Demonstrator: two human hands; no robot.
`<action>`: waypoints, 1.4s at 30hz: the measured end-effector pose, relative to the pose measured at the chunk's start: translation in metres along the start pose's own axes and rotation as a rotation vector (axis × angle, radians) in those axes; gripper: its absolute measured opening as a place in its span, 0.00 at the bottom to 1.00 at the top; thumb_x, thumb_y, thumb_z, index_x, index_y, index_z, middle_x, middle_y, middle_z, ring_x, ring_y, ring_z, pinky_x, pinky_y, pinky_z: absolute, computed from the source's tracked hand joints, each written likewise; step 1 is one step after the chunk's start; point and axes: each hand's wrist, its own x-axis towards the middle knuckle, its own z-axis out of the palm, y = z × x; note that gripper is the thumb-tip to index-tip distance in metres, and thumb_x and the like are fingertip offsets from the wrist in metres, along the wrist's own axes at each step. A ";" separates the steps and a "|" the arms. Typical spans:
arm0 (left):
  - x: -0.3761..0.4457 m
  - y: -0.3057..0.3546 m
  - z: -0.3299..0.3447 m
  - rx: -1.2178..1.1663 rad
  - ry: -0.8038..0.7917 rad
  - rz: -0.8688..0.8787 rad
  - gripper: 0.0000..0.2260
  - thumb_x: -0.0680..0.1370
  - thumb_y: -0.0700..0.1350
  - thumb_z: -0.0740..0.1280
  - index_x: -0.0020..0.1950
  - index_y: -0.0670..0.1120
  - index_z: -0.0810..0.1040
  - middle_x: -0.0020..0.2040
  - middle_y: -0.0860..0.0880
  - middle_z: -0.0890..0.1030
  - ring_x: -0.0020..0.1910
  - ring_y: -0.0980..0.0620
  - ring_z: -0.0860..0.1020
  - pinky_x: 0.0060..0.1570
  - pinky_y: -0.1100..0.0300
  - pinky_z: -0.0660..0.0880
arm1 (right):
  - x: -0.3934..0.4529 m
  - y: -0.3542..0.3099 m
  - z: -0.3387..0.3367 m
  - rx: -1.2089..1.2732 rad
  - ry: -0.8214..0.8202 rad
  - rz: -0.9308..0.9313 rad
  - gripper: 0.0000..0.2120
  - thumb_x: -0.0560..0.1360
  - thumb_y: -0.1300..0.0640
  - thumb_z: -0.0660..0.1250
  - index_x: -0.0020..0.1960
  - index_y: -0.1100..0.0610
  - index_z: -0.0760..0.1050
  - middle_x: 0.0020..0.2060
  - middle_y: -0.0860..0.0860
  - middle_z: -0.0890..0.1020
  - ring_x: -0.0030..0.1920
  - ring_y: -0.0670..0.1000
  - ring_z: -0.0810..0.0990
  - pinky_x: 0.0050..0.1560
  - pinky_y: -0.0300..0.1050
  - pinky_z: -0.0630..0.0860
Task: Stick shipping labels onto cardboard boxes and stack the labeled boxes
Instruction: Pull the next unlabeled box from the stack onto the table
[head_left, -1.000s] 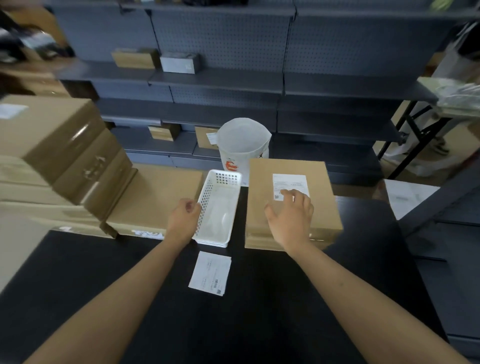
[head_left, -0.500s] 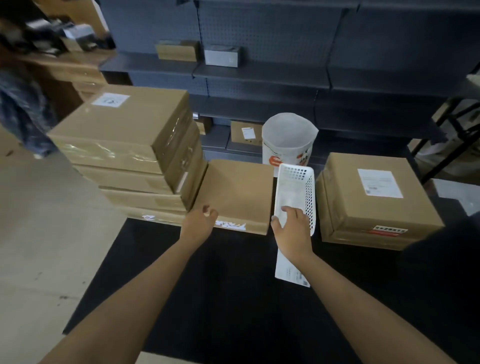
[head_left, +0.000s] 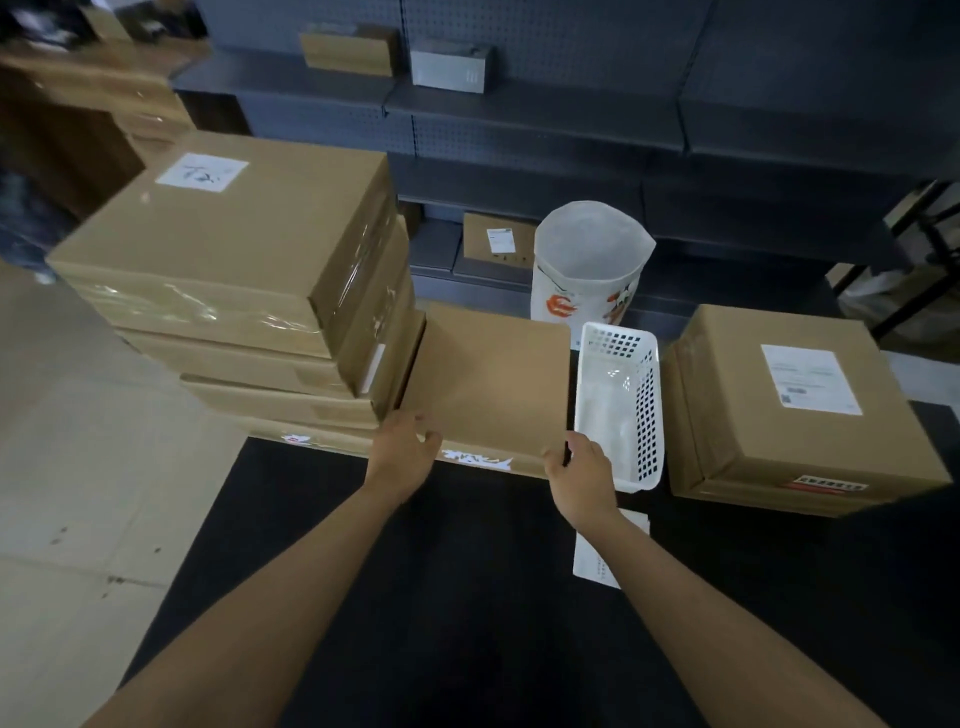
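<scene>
1. Two hands reach to one flat unlabeled box (head_left: 488, 384) at the middle of the black worktop's (head_left: 415, 597) far edge. The left hand (head_left: 402, 457) grips the box's near left corner with curled fingers; the right hand (head_left: 584, 475) pinches its near right corner, thumb on top.
2. The unlabeled box lies lowest at the worktop's far left; a stack of boxes (head_left: 234, 280) rests on its left part. Three stacked boxes show clearly; whether there is another beneath them cannot be told. The top one bears one white label (head_left: 201, 172).
3. One labeled box (head_left: 795, 410) sits at the far right edge, its shipping label (head_left: 808, 379) on top and a red-striped sticker (head_left: 828, 486) on the near side.
4. One white basket (head_left: 621, 405) stands between the unlabeled box and the labeled box.
5. One loose label sheet (head_left: 602, 558) lies on the worktop near the basket, partly under the right forearm.
6. One white bucket (head_left: 587, 265) stands beyond the far edge.
7. On the shelves (head_left: 519, 119) behind lie three small boxes: two brown, one grey.
</scene>
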 end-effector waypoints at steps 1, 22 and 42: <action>0.004 -0.003 0.002 0.021 0.004 0.009 0.16 0.77 0.43 0.64 0.65 0.42 0.73 0.65 0.44 0.73 0.63 0.45 0.71 0.64 0.51 0.68 | 0.002 -0.001 0.002 -0.023 -0.003 -0.001 0.20 0.80 0.53 0.58 0.68 0.62 0.69 0.62 0.58 0.74 0.63 0.58 0.71 0.65 0.54 0.69; -0.008 -0.022 0.003 0.290 -0.025 -0.150 0.23 0.80 0.51 0.58 0.71 0.39 0.62 0.66 0.40 0.67 0.63 0.41 0.68 0.57 0.50 0.69 | -0.002 0.013 0.024 -0.054 0.079 0.334 0.20 0.80 0.49 0.55 0.64 0.62 0.68 0.60 0.60 0.73 0.56 0.61 0.76 0.53 0.53 0.73; -0.058 -0.073 -0.005 -0.082 -0.102 -0.187 0.19 0.79 0.52 0.63 0.62 0.39 0.69 0.56 0.43 0.75 0.47 0.49 0.74 0.40 0.58 0.69 | -0.073 0.043 0.035 0.176 0.035 0.370 0.18 0.79 0.51 0.64 0.62 0.63 0.73 0.57 0.59 0.79 0.56 0.57 0.77 0.49 0.46 0.71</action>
